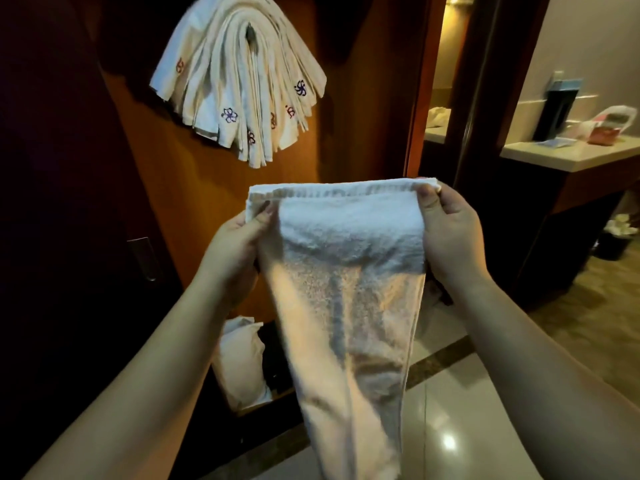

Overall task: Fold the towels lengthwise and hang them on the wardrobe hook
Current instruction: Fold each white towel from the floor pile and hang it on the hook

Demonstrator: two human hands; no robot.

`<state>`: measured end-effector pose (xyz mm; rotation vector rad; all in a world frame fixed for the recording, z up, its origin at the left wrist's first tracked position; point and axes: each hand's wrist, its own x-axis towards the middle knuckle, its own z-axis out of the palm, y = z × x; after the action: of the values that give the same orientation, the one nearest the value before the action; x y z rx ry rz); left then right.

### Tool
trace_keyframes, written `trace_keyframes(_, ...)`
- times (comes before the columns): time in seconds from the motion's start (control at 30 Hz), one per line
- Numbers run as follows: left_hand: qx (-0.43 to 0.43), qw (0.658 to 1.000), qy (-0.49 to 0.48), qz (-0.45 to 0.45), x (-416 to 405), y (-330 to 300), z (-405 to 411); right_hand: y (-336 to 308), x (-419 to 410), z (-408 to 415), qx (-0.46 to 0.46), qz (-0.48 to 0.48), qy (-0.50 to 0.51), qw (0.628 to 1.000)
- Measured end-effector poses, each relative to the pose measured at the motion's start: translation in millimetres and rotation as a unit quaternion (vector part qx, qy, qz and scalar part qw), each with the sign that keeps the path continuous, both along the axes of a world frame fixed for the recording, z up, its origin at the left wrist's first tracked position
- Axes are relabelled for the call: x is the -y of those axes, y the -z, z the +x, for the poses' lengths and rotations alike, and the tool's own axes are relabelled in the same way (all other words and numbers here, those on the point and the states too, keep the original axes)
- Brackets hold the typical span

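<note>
A white towel [346,278] hangs in front of me, its hemmed top edge stretched level between both hands and its long body drooping toward the floor. My left hand [239,244] pinches the top left corner. My right hand [450,230] pinches the top right corner. Above, on the brown wardrobe panel, several folded white towels [239,74] with small embroidered flowers hang fanned out from one point; the hook itself is hidden beneath them.
A dark wardrobe door with a metal handle [143,258] stands at the left. More white cloth [239,358] sits low inside the wardrobe. A counter [568,154] with bags and a dark dispenser is at the right, above a glossy tiled floor [450,427].
</note>
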<state>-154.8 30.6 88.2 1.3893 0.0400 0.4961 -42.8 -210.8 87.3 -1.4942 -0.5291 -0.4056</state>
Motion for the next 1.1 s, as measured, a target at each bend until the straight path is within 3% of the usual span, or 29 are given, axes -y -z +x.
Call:
trace_keyframes(0.13, 0.008, 0.998, 0.04, -0.04, 1, -1, -1, 5, 13, 2, -0.01, -0.015, -0.02, 1.0)
trace_keyframes(0.27, -0.031, 0.992, 0.083, -0.087, 4, 3, -2, 16, 18, 3, -0.121, 0.064, -0.124, 0.983)
trace_keyframes(0.47, -0.079, 0.98, 0.143, -0.11, 6, 7, 1, 26, 24, 5, -0.254, 0.142, -0.304, 0.907)
trace_keyframes(0.57, -0.085, 0.978, 0.157, -0.11, 7, 11, 4, 31, 33, 4, -0.324, 0.102, -0.396, 0.853)
trace_keyframes(0.67, -0.097, 0.977, 0.154, -0.109, 10, 17, 6, 42, 46, 5, -0.323, 0.047, -0.466, 0.823)
trace_keyframes(0.8, -0.102, 0.976, 0.151, -0.117, 9, 23, 7, 50, 58, 12, -0.289, -0.003, -0.5, 0.817)
trace_keyframes(0.97, -0.114, 0.982, 0.131, -0.078, 3, 28, 6, 55, 54, 23, -0.32, -0.057, -0.404, 0.855)
trace_keyframes(1.1, -0.139, 0.986, 0.061, -0.071, 6, 38, 8, 67, 42, 24, -0.339, 0.017, -0.37, 0.865)
